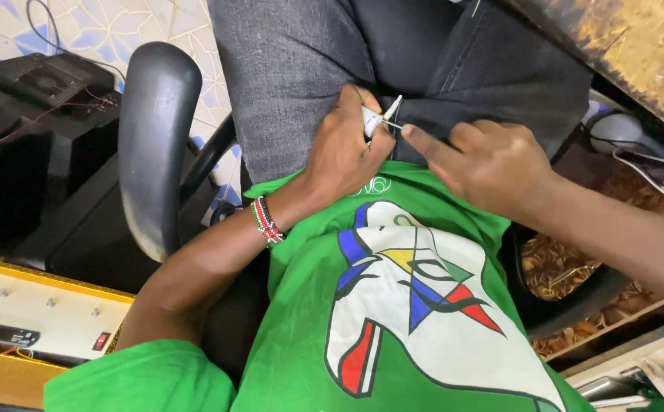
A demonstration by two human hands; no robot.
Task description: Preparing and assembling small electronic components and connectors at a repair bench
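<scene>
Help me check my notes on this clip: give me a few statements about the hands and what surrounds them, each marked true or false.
1. The left hand pinches a small white object over the lap. True.
2. The right hand rests on the chair's armrest. False: it reaches toward the white object, its fingertips right beside it.
3. A beaded bracelet sits on the left wrist. True.
4. The person wears a red shirt. False: the shirt is green with a multicoloured print.
5. A black armrest stands at the person's left side. True.
6. The trousers are light blue. False: they are dark grey.
</scene>
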